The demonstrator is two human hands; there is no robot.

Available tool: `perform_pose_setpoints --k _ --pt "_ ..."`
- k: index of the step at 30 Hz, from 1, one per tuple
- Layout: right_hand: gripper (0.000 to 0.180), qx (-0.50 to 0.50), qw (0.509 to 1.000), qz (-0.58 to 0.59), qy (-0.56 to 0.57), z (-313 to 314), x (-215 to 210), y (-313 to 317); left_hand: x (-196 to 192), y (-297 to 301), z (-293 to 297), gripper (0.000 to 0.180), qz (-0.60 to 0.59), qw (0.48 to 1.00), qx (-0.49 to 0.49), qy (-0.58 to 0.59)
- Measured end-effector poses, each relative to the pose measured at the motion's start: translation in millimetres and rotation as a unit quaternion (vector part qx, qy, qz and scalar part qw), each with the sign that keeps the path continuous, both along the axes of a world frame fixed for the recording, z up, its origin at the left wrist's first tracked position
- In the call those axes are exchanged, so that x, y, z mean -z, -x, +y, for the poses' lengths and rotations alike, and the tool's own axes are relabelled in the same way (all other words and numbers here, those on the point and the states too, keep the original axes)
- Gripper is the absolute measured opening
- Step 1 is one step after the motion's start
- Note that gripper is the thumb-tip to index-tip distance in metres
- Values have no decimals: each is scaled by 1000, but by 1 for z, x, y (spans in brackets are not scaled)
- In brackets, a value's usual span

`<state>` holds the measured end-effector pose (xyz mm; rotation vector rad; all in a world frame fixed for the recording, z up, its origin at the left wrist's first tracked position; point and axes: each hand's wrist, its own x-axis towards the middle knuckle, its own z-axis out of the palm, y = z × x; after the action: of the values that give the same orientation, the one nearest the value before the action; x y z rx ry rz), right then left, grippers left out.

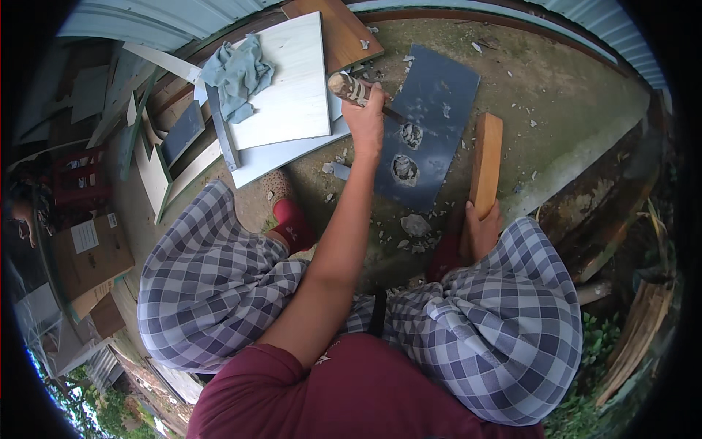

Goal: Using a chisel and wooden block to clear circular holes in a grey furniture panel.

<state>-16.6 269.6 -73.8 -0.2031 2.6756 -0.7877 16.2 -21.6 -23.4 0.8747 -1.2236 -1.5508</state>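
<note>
My left hand (365, 124) is wrapped round a chisel (349, 88) with a worn, partly wrapped wooden handle. Its metal shaft slants down to the right, its end near the upper of two broken holes in a dark grey board (431, 88). That board lies flat on the ground; the upper hole (411, 135) and the lower hole (404, 170) both have ragged, pale edges. By my right leg, my right hand (482, 230) grips the lower end of a rectangular wooden block (488, 157), its long side pointing away from me. Part of that hand is hidden behind my knee.
Pale chips and a larger broken piece (415, 225) litter the concrete. At left, a white panel (285, 80) carries a grey-blue cloth (239, 73), with loose boards (157, 175) beside it. A brown panel (336, 33) lies beyond. Cardboard boxes (95, 256) stand far left; split wood (636, 336) lies right.
</note>
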Motion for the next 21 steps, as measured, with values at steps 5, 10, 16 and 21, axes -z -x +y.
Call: perform_pose_setpoints --k 5,10,16,21 --pt "63 12 999 30 -12 3 4 -2 -1 0 2 12 -7 1000 5 1" --pt "62 15 1000 8 25 -3 -9 -6 -3 2 4 11 10 1000 -13 9" --pt "60 23 996 22 82 -5 -3 -6 0 8 15 11 29 999 -33 10" --pt "60 37 995 -26 94 -11 -23 -4 3 8 25 12 26 998 -56 -4"
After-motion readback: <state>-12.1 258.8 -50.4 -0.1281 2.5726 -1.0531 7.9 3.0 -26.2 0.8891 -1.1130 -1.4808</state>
